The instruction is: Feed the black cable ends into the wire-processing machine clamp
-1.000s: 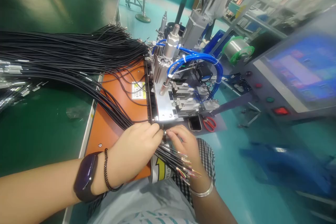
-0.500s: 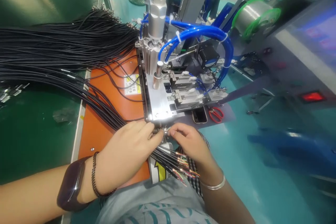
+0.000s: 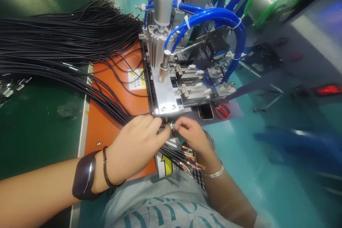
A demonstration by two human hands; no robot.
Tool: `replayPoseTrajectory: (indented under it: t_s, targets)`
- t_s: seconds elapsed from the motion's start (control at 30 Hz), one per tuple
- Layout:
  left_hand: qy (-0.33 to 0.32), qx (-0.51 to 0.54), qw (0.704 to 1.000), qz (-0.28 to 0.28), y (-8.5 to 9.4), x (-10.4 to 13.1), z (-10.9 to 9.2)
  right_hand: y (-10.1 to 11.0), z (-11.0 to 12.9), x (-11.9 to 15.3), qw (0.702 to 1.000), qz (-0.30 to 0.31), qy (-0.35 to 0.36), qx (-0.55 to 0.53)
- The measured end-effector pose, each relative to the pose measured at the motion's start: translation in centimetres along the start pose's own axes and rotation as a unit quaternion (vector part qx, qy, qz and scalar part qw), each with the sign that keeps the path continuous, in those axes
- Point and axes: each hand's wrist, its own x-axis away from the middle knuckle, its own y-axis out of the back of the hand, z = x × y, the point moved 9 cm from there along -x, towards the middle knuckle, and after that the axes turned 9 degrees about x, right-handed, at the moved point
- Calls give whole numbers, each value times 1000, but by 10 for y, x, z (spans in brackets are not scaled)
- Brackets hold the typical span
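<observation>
Just in front of the silver machine [image 3: 165, 92], my left hand [image 3: 139, 146] is closed, its thumb and fingers at the end of a small wire piece [image 3: 172, 125]. My right hand [image 3: 191, 133] pinches the other side of that piece between thumb and forefinger. The two fingertips are close together, and what my left fingers grip underneath is partly hidden. A bundle of black cables [image 3: 112, 108] passes beneath my left hand. Its stripped ends with coloured wires [image 3: 189, 156] stick out below my right hand.
A large pile of black cables [image 3: 66, 39] covers the left, over an orange plate [image 3: 107, 128]. Blue hoses [image 3: 213, 14] arch over the machine. Beyond my right hand lie a phone [image 3: 205, 112] and red-handled scissors [image 3: 222, 111]. A green-rimmed spool [image 3: 272, 0] hangs upper right.
The view has shifted, so the machine appears slightly higher and further right. Both hands stay together at the same small piece, with little change in their grip.
</observation>
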Motion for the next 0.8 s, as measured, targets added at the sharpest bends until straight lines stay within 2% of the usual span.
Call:
replayPoseTrajectory:
  t_s: [0.13,0.33,0.6,0.8]
  targets:
    - [0,-5,1000,-7,1,0,-1,3,-3,4,999,-38,-5,-22]
    - [4,-14,1000,9,-2,0,-1,10,11,12,996,-86,8,-9]
    - [7,-25,999,29,-5,-3,-5,7,4,10,995,-86,-32,22]
    - [7,-21,1000,19,-5,-2,-4,1,-4,8,994,-73,-50,-66]
